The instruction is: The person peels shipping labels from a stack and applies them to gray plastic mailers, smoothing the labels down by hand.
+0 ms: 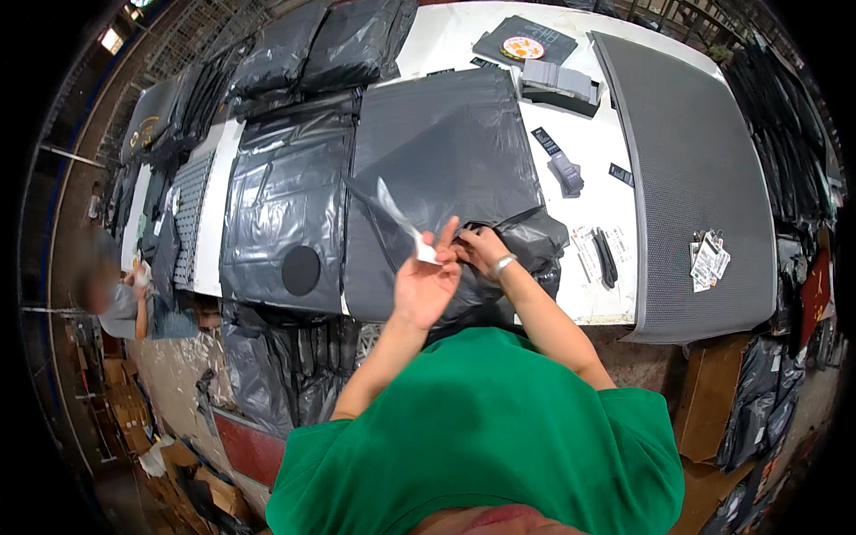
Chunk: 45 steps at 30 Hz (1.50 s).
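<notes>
My left hand (426,290) is raised palm up over the front of the table, with a narrow white strip (399,209) held between its fingers. The strip's far end sticks up and away from the hand. Just beside it, my right hand (481,251) has curled fingers gripping the crumpled edge of a black plastic bag (526,239). The bag lies over a large flat dark piece (437,125), and its gathered plastic bunches up around the right wrist. The fingertips of both hands are close together, and the right ones are partly hidden.
Left of me lies a stack of bagged pieces (285,196) with a black disc (300,270) on it. A grey mat (695,178) covers the right end, bearing white tags (709,260). A box of cards (560,87) stands behind. Another person (120,299) works at far left.
</notes>
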{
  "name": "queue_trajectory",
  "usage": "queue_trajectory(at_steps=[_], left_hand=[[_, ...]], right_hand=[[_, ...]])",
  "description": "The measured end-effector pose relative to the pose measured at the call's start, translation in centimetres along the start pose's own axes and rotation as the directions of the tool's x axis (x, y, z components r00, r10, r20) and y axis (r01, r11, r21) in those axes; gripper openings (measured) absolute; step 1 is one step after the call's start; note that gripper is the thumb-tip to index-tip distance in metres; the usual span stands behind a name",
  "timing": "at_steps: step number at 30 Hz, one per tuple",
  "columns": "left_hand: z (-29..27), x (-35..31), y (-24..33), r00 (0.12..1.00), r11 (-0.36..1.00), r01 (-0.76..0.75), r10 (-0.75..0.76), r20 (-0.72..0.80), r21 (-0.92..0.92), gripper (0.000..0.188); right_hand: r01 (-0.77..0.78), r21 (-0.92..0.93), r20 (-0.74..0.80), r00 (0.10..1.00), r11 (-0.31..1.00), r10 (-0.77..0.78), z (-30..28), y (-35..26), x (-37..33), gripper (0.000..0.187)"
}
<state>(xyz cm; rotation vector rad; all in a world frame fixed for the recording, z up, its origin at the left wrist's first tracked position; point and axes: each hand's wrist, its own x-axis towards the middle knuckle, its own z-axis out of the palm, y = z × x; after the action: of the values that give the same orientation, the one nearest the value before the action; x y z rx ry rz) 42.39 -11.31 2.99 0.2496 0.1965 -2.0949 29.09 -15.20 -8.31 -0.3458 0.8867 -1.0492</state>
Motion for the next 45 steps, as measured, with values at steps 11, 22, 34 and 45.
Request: queue_trajectory(at_steps=[11,22,34,45], left_hand=[[-7.9,2.6,4.5,0.958,-0.585,-0.276,-0.108,0.264,0.763,0.022],[-9.8,-1.6,9.3,0.992,-0.089,0.127,0.008,-0.127,0.988,0.024],[-9.9,-1.2,8.9,0.995,-0.416,0.087,-0.006,-0.099,0.905,0.023],[-9.1,-2.3,6.9,0.984,-0.147,-0.095,0.134,0.115,0.985,0.016]], right_hand=[[0.104,-0.947,0.199,0.933,-0.304,-0.301,0.2,-4.0,-6.9,0.021],[0.481,-0.843,0.504,0.863,-0.24,-0.037,-4.1,-7.6,-3.2,0.025],[0.516,-0.697,0.614,0.788,-0.498,-0.043,-4.6,-5.9,-2.2,0.01],[0.668,-0.659,0.743,0.649,-0.345,-0.163,-3.8,-6.8,-2.3,0.014]])
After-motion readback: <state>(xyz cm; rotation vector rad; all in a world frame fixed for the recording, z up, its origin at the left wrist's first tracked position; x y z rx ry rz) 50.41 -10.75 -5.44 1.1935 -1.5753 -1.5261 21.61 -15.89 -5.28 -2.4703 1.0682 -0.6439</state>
